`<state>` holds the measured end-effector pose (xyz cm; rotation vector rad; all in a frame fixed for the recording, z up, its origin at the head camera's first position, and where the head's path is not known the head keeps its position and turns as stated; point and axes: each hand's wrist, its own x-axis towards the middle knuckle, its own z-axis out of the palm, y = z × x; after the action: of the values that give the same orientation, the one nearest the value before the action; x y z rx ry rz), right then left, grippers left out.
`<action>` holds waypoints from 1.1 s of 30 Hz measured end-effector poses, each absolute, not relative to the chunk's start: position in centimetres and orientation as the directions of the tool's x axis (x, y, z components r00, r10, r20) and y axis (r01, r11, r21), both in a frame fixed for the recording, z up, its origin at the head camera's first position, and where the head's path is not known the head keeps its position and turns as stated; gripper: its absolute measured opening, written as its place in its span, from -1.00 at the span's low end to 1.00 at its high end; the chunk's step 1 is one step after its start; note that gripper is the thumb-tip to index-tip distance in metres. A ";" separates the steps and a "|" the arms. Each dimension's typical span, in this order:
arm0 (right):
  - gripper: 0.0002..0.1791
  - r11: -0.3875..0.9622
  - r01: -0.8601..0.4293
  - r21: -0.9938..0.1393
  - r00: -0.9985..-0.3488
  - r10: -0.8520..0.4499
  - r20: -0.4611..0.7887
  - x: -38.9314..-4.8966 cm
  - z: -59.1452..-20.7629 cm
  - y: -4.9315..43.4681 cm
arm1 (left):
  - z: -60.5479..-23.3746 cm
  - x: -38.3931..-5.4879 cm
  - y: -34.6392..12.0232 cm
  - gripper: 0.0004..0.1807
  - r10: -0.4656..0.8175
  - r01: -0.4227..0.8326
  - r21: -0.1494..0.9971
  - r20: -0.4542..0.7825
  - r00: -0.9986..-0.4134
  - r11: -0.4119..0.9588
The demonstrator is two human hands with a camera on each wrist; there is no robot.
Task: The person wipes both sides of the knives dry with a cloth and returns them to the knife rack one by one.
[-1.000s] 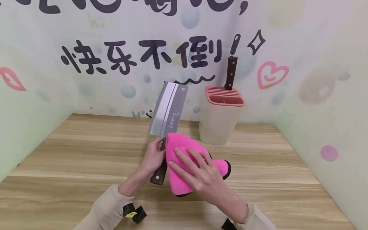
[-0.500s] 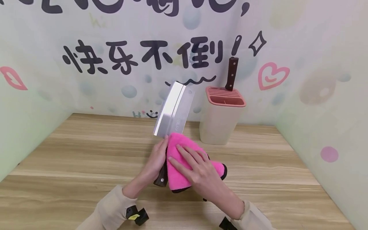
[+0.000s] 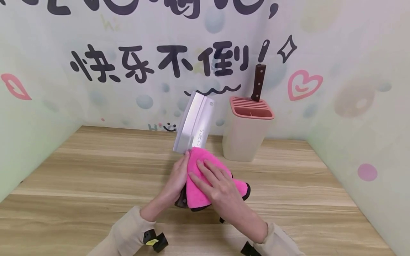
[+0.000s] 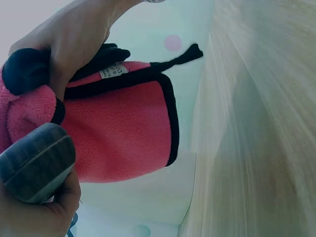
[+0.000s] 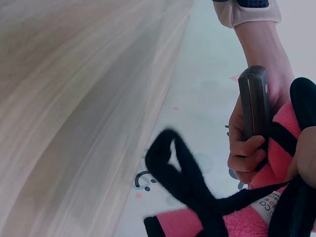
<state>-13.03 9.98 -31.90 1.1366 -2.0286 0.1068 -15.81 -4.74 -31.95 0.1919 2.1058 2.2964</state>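
My left hand (image 3: 175,179) grips the dark wooden handle of a cleaver (image 3: 194,122), whose wide steel blade points up and away, tilted a little right. In the right wrist view its fingers curl round the handle (image 5: 255,101), raised off the table. A pink plush towel (image 3: 199,192) with black edging covers part of the handle and the blade's base. My right hand (image 3: 225,193) holds this towel against the cleaver, fingers spread over the top and thumb beneath in the left wrist view. A corner of the towel (image 4: 128,133), a white label and a black loop hang free.
Behind and to the right stands a cream knife block (image 3: 241,140) with a pink slotted top. One brown-handled knife (image 3: 258,82) sticks up from its slots. The wood-grain table (image 3: 96,170) ends at a printed cloth backdrop, with pale walls on both sides.
The cleaver and left hand have shifted slightly right, and the blade's shine has changed as it turned. The left fingers now lie along the towel's edge. The right hand and towel moved slightly left.
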 end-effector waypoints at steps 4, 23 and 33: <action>-0.62 0.574 -0.738 0.353 -0.224 -0.703 0.675 -13.1 -31.9 9.9 | -31.9 -15.9 -4.7 -0.44 0.078 0.075 0.993 0.083 -0.994 -0.091; -0.52 0.421 -0.717 0.555 -0.083 -0.843 0.532 -10.8 -32.5 11.1 | -31.7 -15.9 -4.6 -0.64 0.143 -0.076 0.944 -0.031 -0.989 -0.321; -0.56 0.301 -0.688 0.661 0.017 -0.903 0.429 -9.9 -33.0 11.6 | -31.2 -15.9 -5.1 -0.62 0.256 -0.102 0.916 0.001 -0.967 -0.388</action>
<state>-9.88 11.64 -32.95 1.4477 -1.7279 -0.3220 -15.95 -5.06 -31.16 0.2090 1.5967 2.4428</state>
